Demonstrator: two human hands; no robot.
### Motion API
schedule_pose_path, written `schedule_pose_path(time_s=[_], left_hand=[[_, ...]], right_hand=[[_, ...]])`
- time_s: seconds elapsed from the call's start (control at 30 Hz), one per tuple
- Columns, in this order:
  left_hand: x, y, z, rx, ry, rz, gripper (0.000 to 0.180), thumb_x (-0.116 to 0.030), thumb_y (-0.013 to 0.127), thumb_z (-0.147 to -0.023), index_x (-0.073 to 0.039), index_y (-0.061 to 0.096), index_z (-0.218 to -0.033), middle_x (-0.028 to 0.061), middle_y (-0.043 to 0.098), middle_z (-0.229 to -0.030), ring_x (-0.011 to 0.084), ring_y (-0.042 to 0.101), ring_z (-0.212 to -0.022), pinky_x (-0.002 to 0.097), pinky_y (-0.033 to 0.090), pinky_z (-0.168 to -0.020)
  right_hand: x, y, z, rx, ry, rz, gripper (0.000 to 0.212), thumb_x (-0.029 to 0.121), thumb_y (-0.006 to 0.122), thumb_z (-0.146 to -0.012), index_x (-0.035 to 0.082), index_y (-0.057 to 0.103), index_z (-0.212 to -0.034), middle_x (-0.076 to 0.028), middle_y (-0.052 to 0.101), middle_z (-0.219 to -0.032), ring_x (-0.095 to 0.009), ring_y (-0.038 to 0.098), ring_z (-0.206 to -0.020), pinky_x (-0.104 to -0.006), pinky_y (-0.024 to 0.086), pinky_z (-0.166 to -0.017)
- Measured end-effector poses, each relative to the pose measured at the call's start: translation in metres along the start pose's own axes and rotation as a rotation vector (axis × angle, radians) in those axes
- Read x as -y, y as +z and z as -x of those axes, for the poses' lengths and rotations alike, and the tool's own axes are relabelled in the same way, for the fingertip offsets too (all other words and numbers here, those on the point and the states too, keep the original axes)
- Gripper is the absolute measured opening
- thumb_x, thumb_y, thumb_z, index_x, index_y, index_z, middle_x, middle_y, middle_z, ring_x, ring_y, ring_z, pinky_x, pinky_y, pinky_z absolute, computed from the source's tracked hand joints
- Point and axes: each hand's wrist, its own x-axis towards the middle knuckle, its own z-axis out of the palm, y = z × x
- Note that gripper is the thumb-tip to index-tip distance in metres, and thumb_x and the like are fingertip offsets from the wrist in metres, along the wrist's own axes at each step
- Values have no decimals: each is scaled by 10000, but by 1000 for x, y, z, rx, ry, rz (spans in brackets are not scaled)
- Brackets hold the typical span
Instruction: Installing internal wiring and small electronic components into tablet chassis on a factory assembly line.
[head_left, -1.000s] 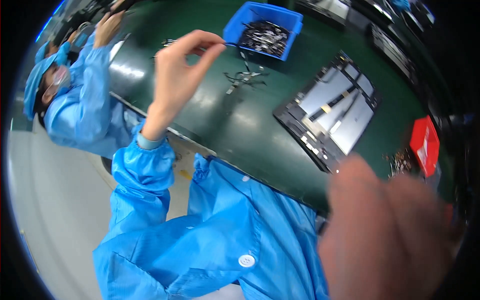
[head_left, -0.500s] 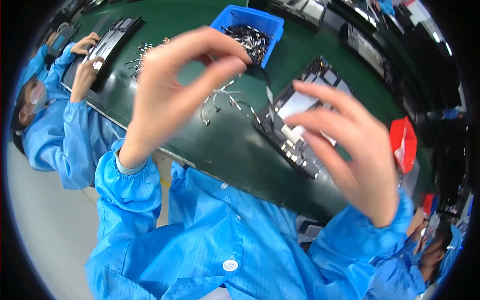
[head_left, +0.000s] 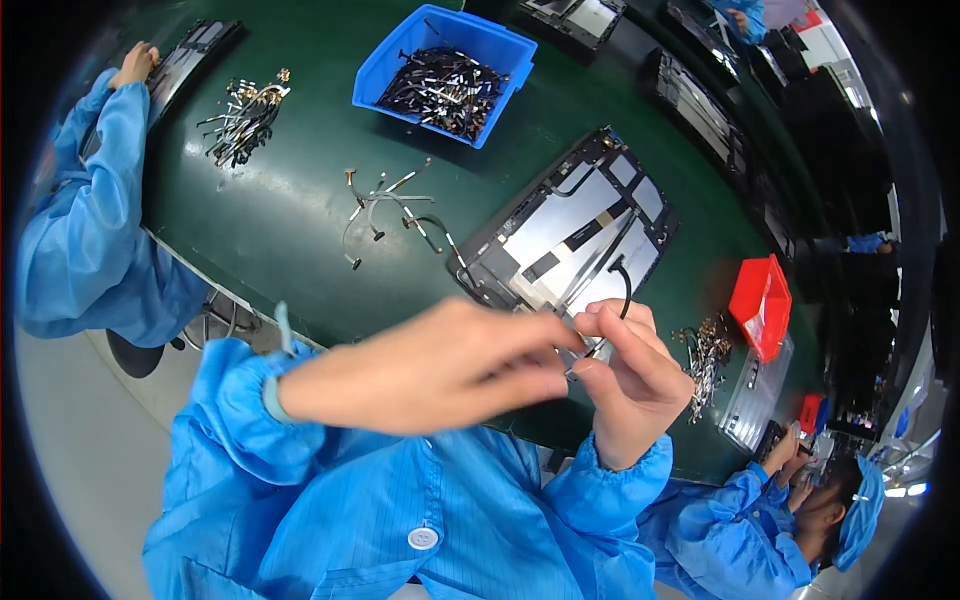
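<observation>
My right hand [head_left: 640, 375] is closed in a pinch on a short black cable [head_left: 627, 290], whose small connector end sticks up above the fingertips. Close against it, my left hand [head_left: 450, 365] reaches across from the left, its thumb and fingers at the cable's lower part. Motion smears the left fingers, so their grip is unclear. Just beyond both hands lies an opened flat electronic device [head_left: 570, 215] with silver panels and a black frame. Several loose short cables [head_left: 385, 205] are spread to its left, one reaching the frame.
A blue bin [head_left: 375, 75] full of cables stands at the back. Cable piles lie at left [head_left: 243, 120] and right [head_left: 706, 355], the latter near a red bin [head_left: 762, 305] and a clear tray [head_left: 758, 395]. Co-workers in blue sit on both sides [head_left: 75, 230] [head_left: 745, 540].
My left hand has come down and right from above the table, and my right hand has moved down and left to meet it. The black cable is now in my right hand's pinch.
</observation>
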Motion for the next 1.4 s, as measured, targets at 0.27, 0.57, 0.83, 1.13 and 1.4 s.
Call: schedule_pose_path(time_s=[0.27,0.57,0.83,1.13,1.4], left_hand=[[12,26,-8,-46,192,-117,275,-31,595,-863,27,510,-1118,167,594,-764,349,609,-663,407,479,-556],[17,29,-17,-30,92,18,291,4,563,-872,45,510,-1156,158,667,-850,315,669,-759,366,545,-632],[18,33,-24,17,115,46,275,17,515,-904,44,510,-1178,140,681,-855,275,691,-795,338,556,-689],[13,36,-27,-164,44,8,105,-26,618,-857,42,621,-936,117,695,-871,217,699,-701,258,554,-617],[13,57,-25,-395,339,-464,277,-3,612,-684,41,619,-958,150,664,-884,244,670,-668,296,555,-573]], right_hand=[[-8,-14,3,85,13,1,305,-34,710,-705,-50,686,-1009,-158,693,-957,-310,601,-987,-388,481,-870],[-7,-15,12,-146,-64,476,270,-74,731,-653,-46,703,-920,-178,683,-867,-287,666,-774,-332,537,-672],[-19,-31,24,-211,410,-396,221,-40,715,-686,-41,704,-907,-152,651,-828,-258,617,-771,-314,499,-652],[-6,-22,23,-86,50,312,249,-53,766,-610,-34,714,-853,-168,680,-912,-266,632,-791,-318,518,-676],[1,-24,16,-61,-94,409,251,-78,745,-647,-43,666,-883,-184,681,-915,-267,656,-808,-316,529,-710]])
